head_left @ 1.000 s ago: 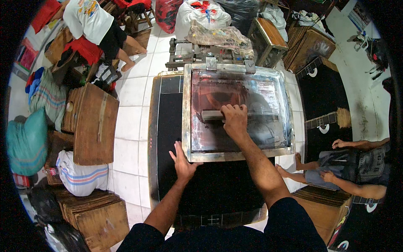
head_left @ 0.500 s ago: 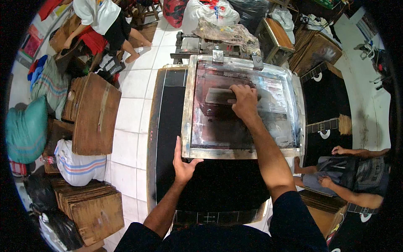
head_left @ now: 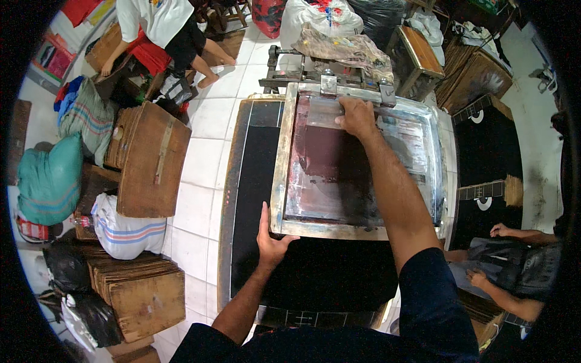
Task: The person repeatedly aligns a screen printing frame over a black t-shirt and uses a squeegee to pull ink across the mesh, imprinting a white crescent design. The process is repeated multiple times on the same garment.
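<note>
A screen-printing frame (head_left: pixel 279 169) with a stained, dark reddish mesh lies over a black board (head_left: pixel 257 157), held by metal clamps (head_left: pixel 328 87) at the far side. High on the mesh my right hand (head_left: pixel 357 115) is closed around a grey squeegee (head_left: pixel 322 116), the forearm crossing the screen's right half. At the frame's near-left corner, my left hand (head_left: pixel 271 245) rests against the wood, fingers stretched up along the side and thumb spread along the near edge.
Stacked wooden boards (head_left: pixel 151 163) and sacks (head_left: pixel 48 178) line the left. A person (head_left: pixel 157 21) bends at upper left. Another person's arm (head_left: pixel 508 296) and hand show at lower right, near black boards (head_left: pixel 490 133) along the wall. A stained cloth (head_left: pixel 339 45) drapes over the rig.
My right hand has pushed the squeegee from the middle of the screen toward its far edge. My left hand stays at the near-left corner. The view has shifted somewhat.
</note>
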{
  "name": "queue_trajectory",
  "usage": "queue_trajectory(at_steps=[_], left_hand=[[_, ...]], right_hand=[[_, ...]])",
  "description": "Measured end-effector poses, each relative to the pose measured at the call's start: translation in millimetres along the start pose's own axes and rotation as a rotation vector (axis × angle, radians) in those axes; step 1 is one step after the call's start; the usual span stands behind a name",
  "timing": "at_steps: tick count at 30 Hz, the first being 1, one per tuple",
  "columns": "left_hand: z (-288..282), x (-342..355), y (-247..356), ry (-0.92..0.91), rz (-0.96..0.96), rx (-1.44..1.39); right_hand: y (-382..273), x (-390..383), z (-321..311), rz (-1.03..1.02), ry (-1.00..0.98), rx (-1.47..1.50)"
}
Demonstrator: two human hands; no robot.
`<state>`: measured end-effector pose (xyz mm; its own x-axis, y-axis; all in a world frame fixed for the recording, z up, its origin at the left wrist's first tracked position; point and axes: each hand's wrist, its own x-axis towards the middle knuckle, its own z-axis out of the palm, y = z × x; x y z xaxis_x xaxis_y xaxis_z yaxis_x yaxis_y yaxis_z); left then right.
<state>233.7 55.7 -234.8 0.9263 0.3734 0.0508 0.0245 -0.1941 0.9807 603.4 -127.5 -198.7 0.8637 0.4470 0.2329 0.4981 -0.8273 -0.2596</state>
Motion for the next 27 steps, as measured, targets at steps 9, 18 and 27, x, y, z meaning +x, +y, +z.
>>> queue_trajectory(at_steps=[9,18,27], left_hand=[[-0.6,-0.9,-5.0,0.000,-0.063,0.004],[-8.7,1.9,29.2,-0.022,-0.067,0.185],[-49.3,86.0,174.0,-0.079,0.199,-0.355]], right_hand=[[-55.5,-117.7,-13.2,-0.009,0.177,0.005],[-113.5,-224.7,-67.4,0.133,0.409,0.004],[-131.7,-138.7,-219.7,-0.050,0.922,-0.103]])
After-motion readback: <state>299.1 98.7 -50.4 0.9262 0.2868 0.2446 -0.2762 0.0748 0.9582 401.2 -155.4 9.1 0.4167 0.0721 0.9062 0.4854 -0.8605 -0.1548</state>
